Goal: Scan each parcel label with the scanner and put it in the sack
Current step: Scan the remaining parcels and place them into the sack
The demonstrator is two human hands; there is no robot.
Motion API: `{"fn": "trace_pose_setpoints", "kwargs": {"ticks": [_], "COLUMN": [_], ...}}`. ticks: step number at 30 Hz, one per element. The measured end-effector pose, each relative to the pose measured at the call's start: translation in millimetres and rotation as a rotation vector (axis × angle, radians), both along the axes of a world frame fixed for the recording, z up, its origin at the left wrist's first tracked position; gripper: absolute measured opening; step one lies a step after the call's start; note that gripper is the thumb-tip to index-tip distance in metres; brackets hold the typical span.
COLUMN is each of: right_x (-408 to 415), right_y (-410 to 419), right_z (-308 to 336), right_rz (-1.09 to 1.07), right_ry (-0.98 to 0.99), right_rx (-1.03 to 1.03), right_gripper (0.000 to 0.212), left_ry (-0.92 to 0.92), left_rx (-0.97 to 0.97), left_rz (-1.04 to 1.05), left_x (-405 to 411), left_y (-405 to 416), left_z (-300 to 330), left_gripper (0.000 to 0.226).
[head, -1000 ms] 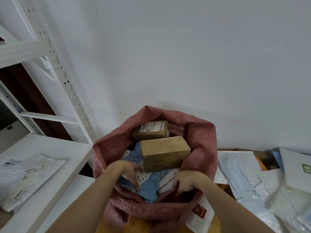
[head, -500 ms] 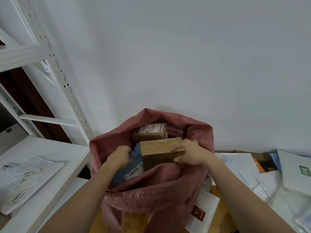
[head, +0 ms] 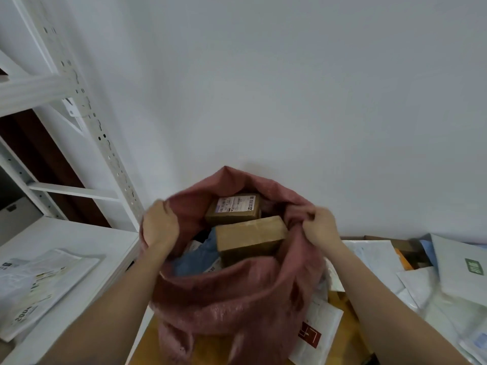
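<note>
At the sack point(head: 237, 293) rim: left hand point(head: 159, 227) and right hand point(head: 320, 226) moved from inside to clutch its edges. Boxes point(head: 250, 238) sit inside; likely settling contents, more parcels point(head: 374, 262) wait right.

The sack point(head: 232, 299) is coarse woven pink plastic cloth with a faint sheen. Two boxes point(head: 250, 238) inside are matt brown cardboard under glossy tape. The rack point(head: 87, 114) is white painted metal, punched with holes. The mailers point(head: 448, 285) look like smooth plastic.
</note>
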State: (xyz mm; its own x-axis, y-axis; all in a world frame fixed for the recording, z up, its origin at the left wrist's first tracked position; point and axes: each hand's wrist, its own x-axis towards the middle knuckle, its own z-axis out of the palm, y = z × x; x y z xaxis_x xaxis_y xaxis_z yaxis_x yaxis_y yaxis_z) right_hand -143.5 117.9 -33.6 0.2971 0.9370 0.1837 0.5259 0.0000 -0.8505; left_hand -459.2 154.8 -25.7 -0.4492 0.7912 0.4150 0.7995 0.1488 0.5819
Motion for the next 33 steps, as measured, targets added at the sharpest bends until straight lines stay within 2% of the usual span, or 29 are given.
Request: {"fn": "trace_pose_setpoints", "kwargs": {"ticks": [2, 3, 5, 6, 8, 10, 12, 14, 15, 16, 18, 19, 20, 22, 24, 29, 30, 33], "right_x": [-4, -5, -8, -10, -8, -6, -4, -5, -6, -7, -9, -9, -9, -8, -7, -5, -7, -12], "right_y": [6, 9, 10, 9, 11, 9, 4, 1, 1, 1, 0, -2, -4, -12, -22, -43, -46, -50], "right_z": [34, 45, 52, 48, 27, 2, -16, -26, -31, -35, -42, -45, -47, -52, -58, -74, -77, -77], "right_rz": [-0.110, -0.172, -0.225, -0.195, -0.063, 0.054, 0.065, 0.031, 0.022, 0.019, 0.005, -0.025, -0.070, -0.149, -0.178, -0.207, -0.204, -0.164], "right_ry": [0.055, 0.086, 0.122, 0.092, -0.045, -0.118, -0.116, -0.106, -0.102, -0.099, -0.090, -0.092, -0.108, -0.131, -0.137, -0.129, -0.126, -0.058], "right_rx": [0.279, 0.376, 0.410, 0.348, 0.069, -0.215, -0.321, -0.375, -0.398, -0.420, -0.470, -0.488, -0.499, -0.501, -0.477, -0.422, -0.399, -0.274], "right_gripper": [0.047, 0.048, 0.049, 0.049, 0.050, 0.046, 0.037, 0.035, 0.038, 0.044, 0.062, 0.071, 0.078, 0.086, 0.087, 0.072, 0.069, 0.064], "left_ry": [-0.029, -0.056, -0.083, -0.070, -0.039, -0.025, 0.034, 0.123, 0.127, 0.098, -0.013, -0.037, -0.006, 0.118, 0.148, 0.156, 0.150, 0.196], "left_rx": [0.245, 0.305, 0.269, 0.198, -0.044, -0.219, -0.167, -0.087, -0.140, -0.274, -0.656, -0.794, -0.854, -0.794, -0.704, -0.677, -0.674, -0.697], "left_rz": [-0.013, -0.015, 0.019, 0.037, 0.085, 0.114, 0.039, -0.163, -0.312, -0.473, -0.728, -0.793, -0.811, -0.762, -0.739, -0.855, -0.868, -0.882], "left_x": [5, 7, 8, 7, 6, 7, 11, 19, 23, 27, 38, 43, 47, 50, 49, 59, 62, 68], "left_y": [5, 7, 11, 12, 9, -1, -10, -13, -14, -14, -19, -23, -26, -29, -32, -40, -44, -58], "left_z": [22, 29, 31, 27, 15, 2, -8, -12, -12, -12, -14, -16, -20, -27, -31, -40, -44, -59], "left_gripper": [0.025, 0.024, 0.025, 0.025, 0.025, 0.045, 0.059, 0.045, 0.033, 0.023, 0.005, 0.005, 0.011, 0.023, 0.029, 0.018, 0.027, 0.072]}}
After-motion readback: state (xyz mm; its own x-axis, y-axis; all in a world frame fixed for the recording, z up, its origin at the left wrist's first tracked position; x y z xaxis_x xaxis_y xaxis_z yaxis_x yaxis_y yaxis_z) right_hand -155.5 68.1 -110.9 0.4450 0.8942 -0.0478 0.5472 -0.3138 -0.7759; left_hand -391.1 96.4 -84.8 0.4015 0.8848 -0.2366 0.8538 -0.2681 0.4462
